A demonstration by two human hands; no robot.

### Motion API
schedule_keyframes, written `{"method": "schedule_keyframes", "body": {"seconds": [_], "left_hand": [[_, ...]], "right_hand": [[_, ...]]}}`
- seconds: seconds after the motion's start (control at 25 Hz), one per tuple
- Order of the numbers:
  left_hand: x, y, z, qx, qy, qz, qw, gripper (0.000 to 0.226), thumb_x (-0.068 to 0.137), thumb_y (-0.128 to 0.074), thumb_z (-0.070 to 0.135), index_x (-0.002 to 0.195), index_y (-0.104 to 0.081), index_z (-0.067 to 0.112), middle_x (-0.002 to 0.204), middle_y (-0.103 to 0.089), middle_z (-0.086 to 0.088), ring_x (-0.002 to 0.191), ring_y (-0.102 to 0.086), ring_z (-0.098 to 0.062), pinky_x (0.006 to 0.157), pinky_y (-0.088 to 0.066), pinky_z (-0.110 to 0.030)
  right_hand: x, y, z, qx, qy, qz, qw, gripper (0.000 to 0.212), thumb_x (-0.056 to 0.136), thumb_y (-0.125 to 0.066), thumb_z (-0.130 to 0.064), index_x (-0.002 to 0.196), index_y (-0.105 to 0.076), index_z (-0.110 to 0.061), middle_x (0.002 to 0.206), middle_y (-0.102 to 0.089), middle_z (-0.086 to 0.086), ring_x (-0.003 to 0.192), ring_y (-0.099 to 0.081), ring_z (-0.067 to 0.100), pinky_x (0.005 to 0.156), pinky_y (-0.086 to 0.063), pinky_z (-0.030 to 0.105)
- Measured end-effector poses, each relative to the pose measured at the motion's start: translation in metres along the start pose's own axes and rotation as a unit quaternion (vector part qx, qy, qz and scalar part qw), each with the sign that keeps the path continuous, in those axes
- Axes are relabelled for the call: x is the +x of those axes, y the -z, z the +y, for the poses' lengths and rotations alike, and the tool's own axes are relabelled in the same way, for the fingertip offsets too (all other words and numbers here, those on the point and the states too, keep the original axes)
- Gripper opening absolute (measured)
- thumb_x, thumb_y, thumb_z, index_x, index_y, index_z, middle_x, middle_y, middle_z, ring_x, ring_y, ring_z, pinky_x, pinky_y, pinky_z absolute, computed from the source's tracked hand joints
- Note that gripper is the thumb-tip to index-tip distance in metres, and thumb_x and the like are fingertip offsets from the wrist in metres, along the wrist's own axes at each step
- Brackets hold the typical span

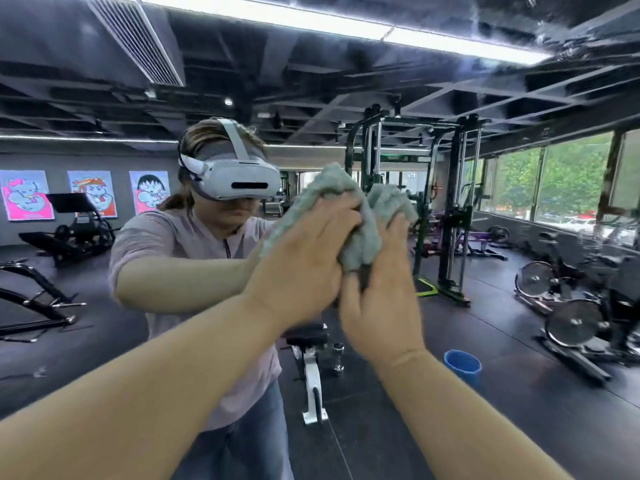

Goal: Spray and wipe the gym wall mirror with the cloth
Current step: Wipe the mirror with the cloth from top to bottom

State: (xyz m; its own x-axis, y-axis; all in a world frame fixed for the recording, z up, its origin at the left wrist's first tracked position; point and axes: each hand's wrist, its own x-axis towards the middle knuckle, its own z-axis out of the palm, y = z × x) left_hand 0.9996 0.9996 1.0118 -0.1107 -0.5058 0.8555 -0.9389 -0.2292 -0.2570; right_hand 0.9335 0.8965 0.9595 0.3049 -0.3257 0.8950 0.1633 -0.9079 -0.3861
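Note:
The wall mirror (519, 393) fills the whole view and reflects the gym and me. A bunched grey-green cloth (360, 237) is held against the glass at about head height, in the middle of the view. My left hand (304, 261) lies over the cloth's left part with fingers stretched across it, pressing it to the mirror. My right hand (377, 303) is on the cloth's right part, fingers pointing up and the thumb tucked into a fold. No spray bottle is in view.
Everything else is seen as a reflection: a blue bucket (462, 365) on the dark floor at the lower right, a white-framed bench (311, 368) with small dumbbells (337, 358), a cable rack (446, 209), exercise bikes (575, 306) and windows at the right.

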Motion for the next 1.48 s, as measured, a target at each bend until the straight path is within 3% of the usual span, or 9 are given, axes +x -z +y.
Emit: {"method": "schedule_keyframes", "body": {"seconds": [0.12,0.24,0.36,0.56,0.88,1.12,1.24,1.36,1.48], "left_hand": [[0.006,-0.002,-0.007,0.077,-0.045,-0.014,0.996,0.043,0.078,-0.042,0.007,0.114,-0.061,-0.007,0.129,-0.057,-0.022,0.121,-0.048,-0.030,0.111,-0.029,-0.031],[0.004,-0.002,-0.012,0.161,-0.079,-0.041,0.983,0.041,0.089,-0.048,0.012,0.126,-0.059,-0.004,0.137,-0.053,-0.019,0.127,-0.046,-0.032,0.114,-0.029,-0.039],[0.005,-0.015,-0.002,0.195,-0.094,-0.057,0.975,0.042,0.094,-0.049,0.019,0.132,-0.055,0.001,0.143,-0.048,-0.014,0.133,-0.043,-0.027,0.110,-0.033,-0.043],[-0.006,0.002,-0.003,0.241,-0.074,-0.035,0.967,0.038,0.092,-0.049,0.020,0.124,-0.064,0.006,0.136,-0.057,-0.007,0.126,-0.047,-0.022,0.102,-0.036,-0.039],[-0.047,0.059,-0.031,0.247,-0.058,-0.033,0.967,0.033,0.087,-0.052,0.009,0.115,-0.068,0.004,0.133,-0.059,-0.010,0.121,-0.056,-0.030,0.098,-0.045,-0.046],[-0.089,0.141,-0.075,0.283,-0.027,-0.032,0.958,0.036,0.082,-0.045,0.017,0.109,-0.066,0.004,0.137,-0.056,-0.009,0.122,-0.051,-0.029,0.105,-0.035,-0.045],[-0.121,0.189,-0.100,0.274,-0.024,-0.043,0.960,0.035,0.084,-0.048,0.018,0.111,-0.067,0.007,0.137,-0.056,-0.007,0.124,-0.051,-0.027,0.108,-0.032,-0.042],[-0.141,0.224,-0.115,0.269,-0.021,-0.043,0.962,0.031,0.083,-0.048,0.017,0.107,-0.066,0.008,0.135,-0.058,-0.006,0.123,-0.049,-0.025,0.105,-0.033,-0.041],[-0.157,0.254,-0.131,0.277,-0.009,-0.034,0.960,0.029,0.081,-0.051,0.015,0.104,-0.067,0.008,0.131,-0.060,-0.005,0.119,-0.050,-0.023,0.101,-0.035,-0.039]], "right_hand": [[-0.001,-0.007,0.024,-0.043,0.095,-0.017,0.994,0.057,0.093,-0.039,-0.028,0.144,-0.036,-0.001,0.154,-0.015,0.032,0.146,-0.007,0.043,0.119,-0.011,0.047],[0.027,0.022,0.070,-0.126,0.158,0.005,0.979,0.050,0.089,-0.037,-0.023,0.127,-0.057,0.003,0.150,-0.028,0.032,0.138,-0.027,0.048,0.104,-0.039,0.060],[0.058,0.051,0.086,-0.081,0.066,0.056,0.993,0.068,0.080,-0.028,-0.028,0.145,-0.042,-0.013,0.156,-0.017,0.029,0.136,-0.033,0.049,0.095,-0.047,0.060],[0.028,0.005,0.047,-0.116,0.091,0.037,0.988,0.058,0.095,-0.035,-0.042,0.150,-0.034,-0.023,0.154,-0.007,0.036,0.141,0.003,0.055,0.116,-0.007,0.062],[0.050,0.009,0.030,0.042,-0.007,0.115,0.992,0.064,0.093,-0.038,-0.009,0.153,-0.017,-0.015,0.160,-0.017,0.012,0.147,-0.017,0.029,0.117,-0.022,0.049],[-0.032,-0.075,-0.057,-0.056,0.235,-0.039,0.970,0.067,0.088,-0.047,-0.003,0.150,-0.024,-0.012,0.155,-0.029,0.008,0.146,-0.017,0.025,0.121,-0.015,0.038],[-0.010,-0.051,-0.079,-0.067,0.121,-0.010,0.990,0.041,0.103,-0.040,-0.024,0.143,-0.037,-0.022,0.140,-0.053,0.005,0.129,-0.050,0.022,0.106,-0.039,0.023],[0.019,-0.056,-0.103,0.019,-0.098,0.084,0.992,0.060,0.096,-0.056,-0.027,0.150,-0.030,-0.017,0.149,-0.042,0.010,0.136,-0.042,0.024,0.114,-0.034,0.039],[-0.018,-0.131,-0.172,-0.019,0.005,0.056,0.998,0.073,0.084,-0.057,0.000,0.149,-0.026,-0.008,0.153,-0.032,0.017,0.143,-0.026,0.032,0.118,-0.019,0.041]]}}
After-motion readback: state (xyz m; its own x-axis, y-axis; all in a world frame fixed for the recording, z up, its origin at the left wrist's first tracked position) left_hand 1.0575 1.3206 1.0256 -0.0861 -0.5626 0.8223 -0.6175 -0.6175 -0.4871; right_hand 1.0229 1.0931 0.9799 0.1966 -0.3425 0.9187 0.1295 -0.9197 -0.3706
